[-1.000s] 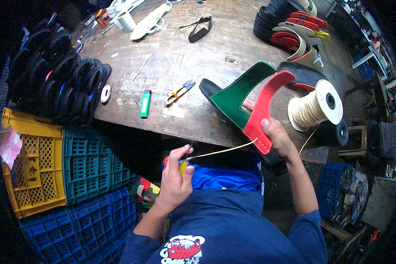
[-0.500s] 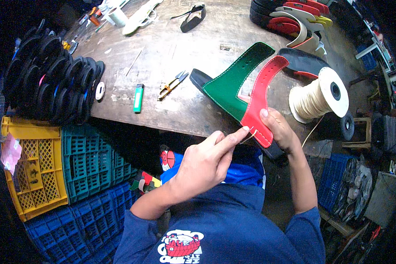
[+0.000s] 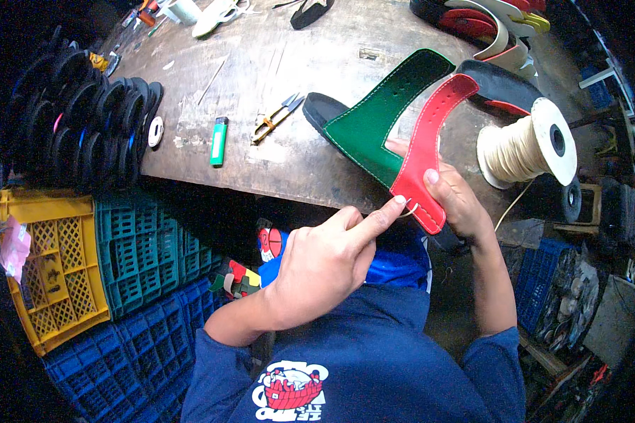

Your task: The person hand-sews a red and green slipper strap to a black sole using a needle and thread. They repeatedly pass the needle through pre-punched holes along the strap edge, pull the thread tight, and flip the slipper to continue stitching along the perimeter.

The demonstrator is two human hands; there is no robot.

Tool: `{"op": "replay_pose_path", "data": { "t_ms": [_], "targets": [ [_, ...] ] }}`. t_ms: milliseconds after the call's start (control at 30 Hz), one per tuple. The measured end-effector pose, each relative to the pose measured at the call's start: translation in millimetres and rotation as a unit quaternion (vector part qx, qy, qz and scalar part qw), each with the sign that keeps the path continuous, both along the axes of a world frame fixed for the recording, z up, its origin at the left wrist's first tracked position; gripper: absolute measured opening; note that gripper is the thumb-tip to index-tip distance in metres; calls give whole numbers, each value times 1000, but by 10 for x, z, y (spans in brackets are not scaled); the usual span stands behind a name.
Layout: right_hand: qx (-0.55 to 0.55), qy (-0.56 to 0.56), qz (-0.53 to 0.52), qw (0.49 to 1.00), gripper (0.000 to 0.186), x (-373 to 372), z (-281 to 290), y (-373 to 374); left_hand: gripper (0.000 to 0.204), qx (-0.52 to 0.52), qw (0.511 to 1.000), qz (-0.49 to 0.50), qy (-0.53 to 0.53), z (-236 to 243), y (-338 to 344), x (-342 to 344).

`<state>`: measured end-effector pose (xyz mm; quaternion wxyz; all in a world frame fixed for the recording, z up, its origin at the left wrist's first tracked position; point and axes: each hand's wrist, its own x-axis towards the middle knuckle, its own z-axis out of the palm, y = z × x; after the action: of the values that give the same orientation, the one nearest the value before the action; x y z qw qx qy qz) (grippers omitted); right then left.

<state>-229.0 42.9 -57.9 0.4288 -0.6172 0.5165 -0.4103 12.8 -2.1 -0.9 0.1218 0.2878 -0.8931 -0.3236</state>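
A sandal with a black sole point(image 3: 322, 111), a green strap point(image 3: 370, 130) and a red strap point(image 3: 418, 169) is tilted at the table's front edge. Both straps are stitched in white and stand up from the sole. My right hand point(image 3: 464, 211) grips the sandal from the right, thumb on the red strap. On that strap's lower end rests the index fingertip of my left hand point(image 3: 324, 257), beside a small loop of pale cord point(image 3: 412, 210). The other left fingers are curled; what they hold, if anything, is hidden. A spool of cream cord point(image 3: 516, 154) stands right of my right hand.
On the wooden table point(image 3: 261, 77) lie thread snips point(image 3: 275, 121), a green lighter point(image 3: 219, 142) and a white oval object point(image 3: 156, 132). Black soles point(image 3: 92, 127) are stacked left. Another sandal point(image 3: 501, 84) lies behind the spool. Yellow point(image 3: 56, 254) and blue crates point(image 3: 141, 338) stand below left.
The view has shifted slightly, so the table things appear higher. My right hand and the sandal sit a little farther right; the left fingertip is still on the red strap.
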Motion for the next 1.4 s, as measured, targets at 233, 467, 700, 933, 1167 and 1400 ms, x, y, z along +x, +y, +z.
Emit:
{"op": "replay_pose_path", "data": {
  "t_ms": [233, 467, 700, 933, 1167, 1400],
  "targets": [
    [-58, 122, -22, 991, 48, 133, 50, 38, 55, -17, 996, 20, -82, 70, 77, 45],
    [-41, 174, -2, 984, 56, 157, 124, 28, 49, -2, 996, 29, -82, 21, 62, 50],
    [-26, 318, 39, 947, 47, 335, 257, 56, 54, 45, 996, 30, 68, -556, 79, 285],
    [45, 390, 194, 899, 113, 214, 430, 28, 62, 17, 973, -21, 230, -1445, 204, 344],
    [-25, 423, 181, 887, 117, 238, 447, -101, 53, -1, 959, -156, 237, -1459, 22, 51],
    [-10, 418, 180, 890, 111, 253, 447, -111, 43, -8, 947, -197, 255, -1460, -26, -368]
  ]
}}
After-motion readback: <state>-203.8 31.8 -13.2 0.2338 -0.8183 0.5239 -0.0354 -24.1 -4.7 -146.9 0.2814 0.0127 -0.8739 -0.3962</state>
